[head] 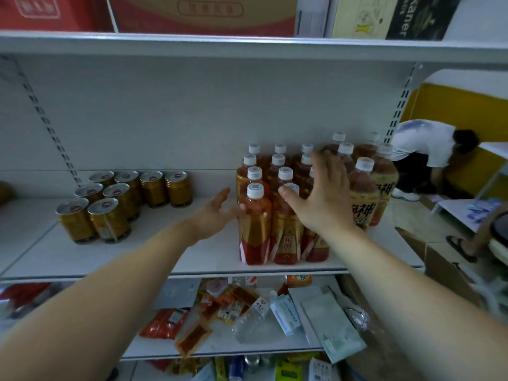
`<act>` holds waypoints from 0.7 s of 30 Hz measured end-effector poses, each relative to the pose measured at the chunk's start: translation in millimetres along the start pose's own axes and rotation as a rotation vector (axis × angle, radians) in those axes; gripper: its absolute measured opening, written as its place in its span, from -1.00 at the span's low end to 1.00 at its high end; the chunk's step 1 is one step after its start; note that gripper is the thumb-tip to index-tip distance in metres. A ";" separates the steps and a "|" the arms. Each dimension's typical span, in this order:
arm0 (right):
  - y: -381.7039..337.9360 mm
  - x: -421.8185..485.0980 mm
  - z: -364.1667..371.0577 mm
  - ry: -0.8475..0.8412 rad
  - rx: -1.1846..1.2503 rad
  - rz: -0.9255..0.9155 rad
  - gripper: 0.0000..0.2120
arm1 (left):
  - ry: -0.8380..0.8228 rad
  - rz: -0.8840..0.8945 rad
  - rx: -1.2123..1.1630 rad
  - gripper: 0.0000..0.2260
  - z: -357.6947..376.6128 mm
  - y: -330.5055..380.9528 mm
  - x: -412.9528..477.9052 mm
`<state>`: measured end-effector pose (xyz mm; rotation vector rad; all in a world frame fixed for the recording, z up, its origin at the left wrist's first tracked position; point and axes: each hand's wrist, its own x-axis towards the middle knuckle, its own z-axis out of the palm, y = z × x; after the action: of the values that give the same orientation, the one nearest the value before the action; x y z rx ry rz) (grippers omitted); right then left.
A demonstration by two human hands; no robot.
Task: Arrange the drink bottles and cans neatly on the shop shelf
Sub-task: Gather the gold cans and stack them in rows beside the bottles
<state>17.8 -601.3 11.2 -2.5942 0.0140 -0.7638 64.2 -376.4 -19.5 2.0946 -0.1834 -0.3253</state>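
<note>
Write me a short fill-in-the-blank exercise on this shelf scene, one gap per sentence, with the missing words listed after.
1. The gold cans stand to the ____ of the red tea bottles on the shelf.
2. Every bottle's cap is coloured ____.
3. The left hand touches the front-left bottle, and the right hand is spread ____ over the bottle tops.
4. The taller bottles with yellow labels stand at the shelf's ____ end.

Missing words: left; white; open; right

dim, flat indoor light with a cool grey cast; no strong source shows. the shelf (137, 251) carries soft shadows under the cans (110, 204), whose lids catch faint glare. white bottle caps (255, 190) stand out brightest. wide-angle bend curves the shelf edges and stretches the forearms at the bottom corners. the whole picture is slightly soft, the lower clutter blurrier.
</note>
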 end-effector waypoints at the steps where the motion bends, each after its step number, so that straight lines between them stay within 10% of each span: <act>1: -2.7 13.9 -3.0 -0.030 -0.034 -0.017 -0.17 | 0.019 0.005 -0.042 -0.33 -4.1 0.3 2.3; 21: 38.6 131.4 30.8 -0.663 -0.255 0.006 -0.01 | 0.014 0.107 -0.645 -0.61 27.9 -8.9 102.3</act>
<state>149.4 -640.8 39.7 -2.9592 -0.0853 0.1384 153.3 -421.1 -56.9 1.4439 -0.1558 -0.2608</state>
